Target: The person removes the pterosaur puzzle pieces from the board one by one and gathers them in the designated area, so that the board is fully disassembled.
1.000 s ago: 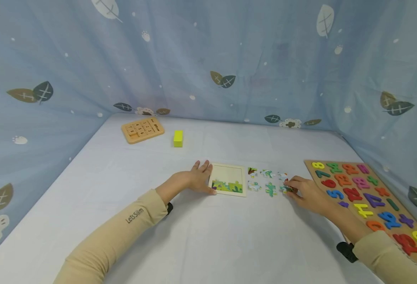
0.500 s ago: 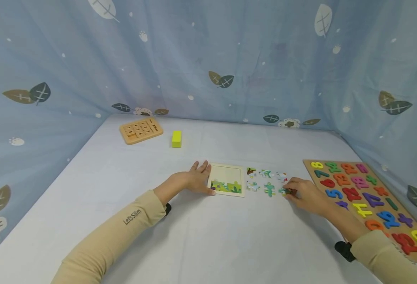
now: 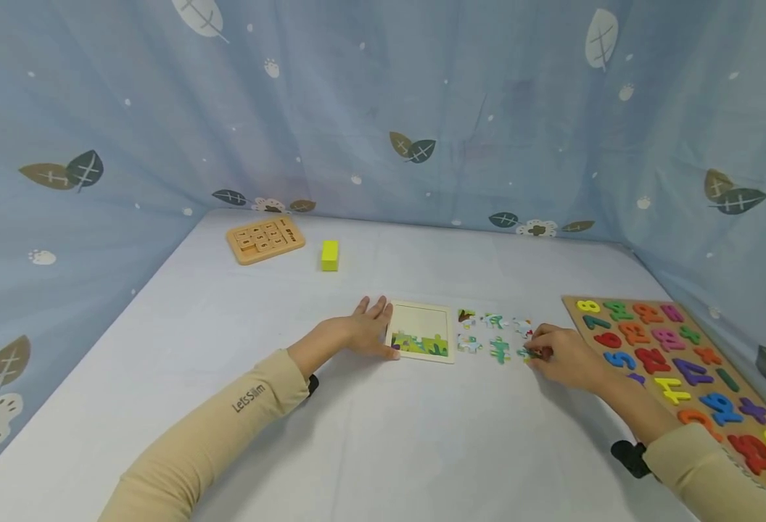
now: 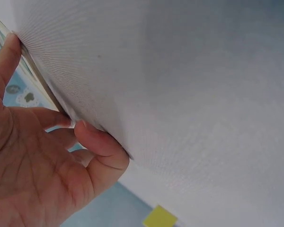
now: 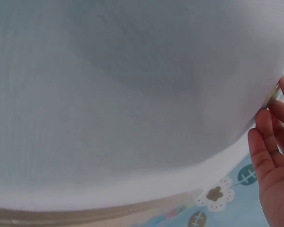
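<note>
In the head view my left hand point(image 3: 365, 331) rests along the left edge of a shallow wooden puzzle tray point(image 3: 452, 335), its fingers spread and the thumb at the near corner. Green grass-pattern pieces point(image 3: 420, 344) line the tray's near side; above them its bare base shows. To the right of the tray lie several loose jigsaw pieces, among them a green one point(image 3: 500, 350) and one with a brown patch point(image 3: 466, 317). My right hand point(image 3: 567, 357) pinches a jigsaw piece point(image 5: 273, 97) at the right end of these, partly hidden by the fingers.
A brown number board point(image 3: 659, 377) with bright raised numerals lies at the right, under the right forearm. Towards the back left are a wooden sliding number puzzle point(image 3: 265, 240) and a yellow block point(image 3: 329, 256). A blue patterned curtain point(image 3: 357, 109) surrounds the white table.
The right fingertips shift slightly at the rightmost jigsaw piece. My left hand stays at the tray, and the other pieces keep their places; the head view sways a little.
</note>
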A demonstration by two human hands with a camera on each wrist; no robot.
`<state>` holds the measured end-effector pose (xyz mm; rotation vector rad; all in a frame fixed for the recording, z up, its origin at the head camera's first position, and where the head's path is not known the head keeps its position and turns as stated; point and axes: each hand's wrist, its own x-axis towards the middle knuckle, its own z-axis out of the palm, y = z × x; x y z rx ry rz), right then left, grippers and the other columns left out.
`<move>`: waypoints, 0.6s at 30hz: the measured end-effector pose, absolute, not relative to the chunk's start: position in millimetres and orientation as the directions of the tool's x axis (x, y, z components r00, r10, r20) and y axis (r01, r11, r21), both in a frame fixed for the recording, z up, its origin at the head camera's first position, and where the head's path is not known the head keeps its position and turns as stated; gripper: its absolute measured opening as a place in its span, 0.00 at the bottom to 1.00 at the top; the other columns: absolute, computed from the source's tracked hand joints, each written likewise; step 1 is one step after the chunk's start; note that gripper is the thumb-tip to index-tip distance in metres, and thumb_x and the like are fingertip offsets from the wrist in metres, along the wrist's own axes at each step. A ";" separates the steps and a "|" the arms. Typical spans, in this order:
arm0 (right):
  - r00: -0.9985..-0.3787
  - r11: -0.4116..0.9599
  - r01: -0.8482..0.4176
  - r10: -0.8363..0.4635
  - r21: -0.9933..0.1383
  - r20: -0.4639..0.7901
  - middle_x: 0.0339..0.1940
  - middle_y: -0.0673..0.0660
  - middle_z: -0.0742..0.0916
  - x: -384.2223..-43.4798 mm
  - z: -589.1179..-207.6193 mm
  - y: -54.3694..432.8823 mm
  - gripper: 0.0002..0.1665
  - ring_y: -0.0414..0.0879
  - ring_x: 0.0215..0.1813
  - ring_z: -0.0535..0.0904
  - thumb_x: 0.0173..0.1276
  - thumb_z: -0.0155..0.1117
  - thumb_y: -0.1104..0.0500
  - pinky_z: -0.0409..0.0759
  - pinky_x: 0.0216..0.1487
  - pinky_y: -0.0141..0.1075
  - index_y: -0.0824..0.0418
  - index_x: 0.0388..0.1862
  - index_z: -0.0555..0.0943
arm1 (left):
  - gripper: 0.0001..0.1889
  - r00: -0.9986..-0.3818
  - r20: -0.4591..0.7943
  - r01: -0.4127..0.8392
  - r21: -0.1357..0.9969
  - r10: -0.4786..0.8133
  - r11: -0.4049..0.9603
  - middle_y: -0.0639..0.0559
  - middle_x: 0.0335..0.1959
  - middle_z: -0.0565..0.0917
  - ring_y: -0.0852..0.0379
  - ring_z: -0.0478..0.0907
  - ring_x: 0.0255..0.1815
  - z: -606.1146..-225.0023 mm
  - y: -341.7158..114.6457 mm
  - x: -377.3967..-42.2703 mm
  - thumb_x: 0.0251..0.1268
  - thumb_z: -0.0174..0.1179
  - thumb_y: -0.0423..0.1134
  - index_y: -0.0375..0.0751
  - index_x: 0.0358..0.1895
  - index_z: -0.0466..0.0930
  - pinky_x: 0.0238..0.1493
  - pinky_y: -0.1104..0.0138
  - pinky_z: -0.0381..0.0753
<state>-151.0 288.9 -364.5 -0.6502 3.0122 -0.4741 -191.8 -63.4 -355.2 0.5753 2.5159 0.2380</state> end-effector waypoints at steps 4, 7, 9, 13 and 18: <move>-0.914 0.865 -0.400 -0.402 -0.304 0.060 0.35 0.54 0.83 -150.6 -364.6 289.0 0.14 0.39 0.31 0.73 0.56 0.71 0.65 0.71 0.27 0.28 0.70 0.41 0.86 | 0.51 -0.760 -0.469 0.356 0.278 0.449 0.892 0.46 0.79 0.30 0.41 0.24 0.78 -355.9 -63.3 -192.5 0.66 0.53 0.63 0.41 0.78 0.33 0.77 0.47 0.40; -0.910 0.863 -0.409 -0.407 -0.297 0.071 0.35 0.54 0.83 -149.6 -363.6 288.5 0.13 0.39 0.31 0.74 0.55 0.71 0.65 0.71 0.27 0.28 0.70 0.40 0.86 | 0.51 -0.762 -0.469 0.354 0.278 0.448 0.893 0.46 0.79 0.31 0.41 0.24 0.79 -356.1 -62.9 -193.0 0.66 0.53 0.63 0.41 0.78 0.33 0.77 0.47 0.40; -0.908 0.861 -0.415 -0.410 -0.294 0.082 0.34 0.54 0.83 -149.6 -362.9 288.6 0.13 0.40 0.31 0.75 0.54 0.72 0.65 0.71 0.27 0.28 0.70 0.39 0.86 | 0.51 -0.763 -0.468 0.351 0.279 0.445 0.894 0.46 0.79 0.31 0.41 0.24 0.79 -356.6 -62.5 -193.1 0.65 0.53 0.63 0.41 0.78 0.33 0.77 0.47 0.40; -0.904 0.859 -0.428 -0.410 -0.279 0.125 0.34 0.54 0.84 -149.9 -362.0 288.6 0.15 0.42 0.31 0.76 0.52 0.74 0.63 0.70 0.25 0.28 0.69 0.38 0.86 | 0.51 -0.764 -0.470 0.347 0.278 0.441 0.896 0.46 0.79 0.31 0.41 0.24 0.79 -357.5 -61.8 -193.2 0.65 0.54 0.62 0.41 0.78 0.33 0.77 0.48 0.39; -0.906 0.863 -0.422 -0.397 -0.276 0.145 0.32 0.54 0.84 -151.3 -361.4 288.2 0.19 0.44 0.31 0.78 0.52 0.75 0.60 0.71 0.26 0.28 0.69 0.41 0.85 | 0.51 -0.766 -0.471 0.347 0.272 0.438 0.898 0.45 0.79 0.31 0.41 0.25 0.79 -357.3 -61.9 -192.4 0.66 0.53 0.62 0.40 0.78 0.33 0.77 0.48 0.39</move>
